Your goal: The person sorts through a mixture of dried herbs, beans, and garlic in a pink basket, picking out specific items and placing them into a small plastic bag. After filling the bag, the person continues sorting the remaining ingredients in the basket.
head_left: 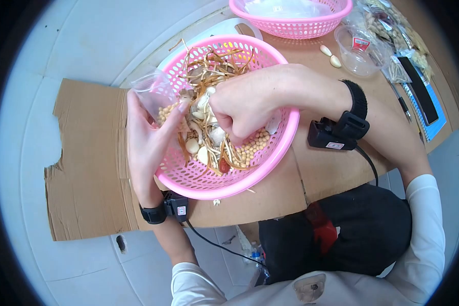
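Observation:
A pink plastic basket holds a mix of soybeans, garlic cloves, a red date and thin brown dried roots or stems. At its left rim my left hand is closed around a clear plastic bag with soybeans in it. The bag's mouth points up and away from me. My right hand reaches down into the basket with its fingers curled among the contents. Its fingertips are mostly hidden, so what they pinch cannot be made out.
Another pink basket with plastic bags stands at the back. To the right are two garlic cloves, a clear plastic cup, bags of dried goods, a pen and a blue notebook. Cardboard covers the table.

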Tool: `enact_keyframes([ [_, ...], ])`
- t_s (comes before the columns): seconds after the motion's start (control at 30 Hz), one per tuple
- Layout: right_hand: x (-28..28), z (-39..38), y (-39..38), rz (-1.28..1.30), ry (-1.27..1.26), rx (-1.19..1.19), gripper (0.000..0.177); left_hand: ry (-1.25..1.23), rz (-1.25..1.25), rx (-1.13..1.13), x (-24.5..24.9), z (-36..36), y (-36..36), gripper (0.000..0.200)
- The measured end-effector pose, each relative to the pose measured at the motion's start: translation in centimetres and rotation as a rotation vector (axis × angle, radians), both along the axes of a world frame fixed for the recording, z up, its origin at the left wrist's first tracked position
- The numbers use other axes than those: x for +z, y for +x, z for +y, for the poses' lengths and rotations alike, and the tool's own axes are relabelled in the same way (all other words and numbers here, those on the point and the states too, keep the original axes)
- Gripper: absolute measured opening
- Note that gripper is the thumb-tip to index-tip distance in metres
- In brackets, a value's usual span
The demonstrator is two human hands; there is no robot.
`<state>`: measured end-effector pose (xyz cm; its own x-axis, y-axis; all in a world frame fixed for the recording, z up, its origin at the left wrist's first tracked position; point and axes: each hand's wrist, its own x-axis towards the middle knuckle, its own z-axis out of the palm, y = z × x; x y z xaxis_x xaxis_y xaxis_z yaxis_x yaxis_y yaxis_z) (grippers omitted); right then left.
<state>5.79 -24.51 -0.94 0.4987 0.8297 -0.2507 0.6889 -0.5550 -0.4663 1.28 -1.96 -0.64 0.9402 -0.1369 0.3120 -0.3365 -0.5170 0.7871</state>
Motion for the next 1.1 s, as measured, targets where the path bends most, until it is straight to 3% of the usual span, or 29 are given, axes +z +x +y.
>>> enact_keyframes([
  [0.07,0.9,-0.3,-0.5,0.168,-0.031,-0.011,0.029,0.037,0.004,-0.006,0.0,0.0,0.0,0.054],
  [0.2,0.0,-0.4,-0.1,0.194,0.059,0.094,0.023,-0.003,-0.023,-0.054,-0.1,-0.3,0.0,0.054],
  [0.5,1.1,-0.4,-0.8,0.1,-0.069,0.071,0.018,0.085,0.008,-0.059,0.0,-0.3,-0.4,0.06],
  [0.8,0.2,-0.2,-0.2,0.097,0.078,0.109,0.022,0.13,0.033,-0.056,0.1,-0.1,-0.5,0.06],
  [0.87,0.5,0.1,-0.3,0.192,0.028,0.009,0.013,0.128,0.052,-0.056,0.1,-0.2,-0.4,0.06],
  [0.97,-0.8,0.4,0.6,0.075,0.136,0.081,0.013,0.137,0.01,-0.082,-0.1,0.0,-0.3,0.059],
  [1.1,0.1,0.2,0.1,0.112,0.161,0.045,0.014,0.127,0.014,-0.08,0.0,-0.2,-0.3,0.062],
])
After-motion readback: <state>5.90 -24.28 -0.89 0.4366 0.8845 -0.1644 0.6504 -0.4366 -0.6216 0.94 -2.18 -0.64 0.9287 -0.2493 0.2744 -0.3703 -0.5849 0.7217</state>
